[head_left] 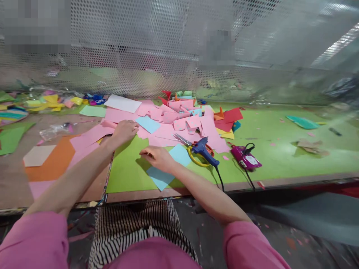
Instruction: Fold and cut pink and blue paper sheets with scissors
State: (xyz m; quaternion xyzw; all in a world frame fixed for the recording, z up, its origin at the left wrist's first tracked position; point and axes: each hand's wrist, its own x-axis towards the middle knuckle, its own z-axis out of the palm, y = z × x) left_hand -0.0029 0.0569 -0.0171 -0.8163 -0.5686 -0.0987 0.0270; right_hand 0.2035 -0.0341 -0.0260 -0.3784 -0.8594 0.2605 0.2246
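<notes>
My left hand rests palm down over the pink paper sheets, its fingers stretched toward a light blue paper square. My right hand hovers over the green surface with its fingers curled together; anything between them is too small to make out. Partly under that hand and wrist lies a light blue paper sheet. To the right of it are yellow-handled scissors, with a blue glue gun lying across them. Behind, folded pink paper pieces are heaped up.
A purple corded box sits right of the glue gun. Orange paper and a white paper piece lie at left. A perforated metal screen stands behind the table. A teal leaf shape lies at far right.
</notes>
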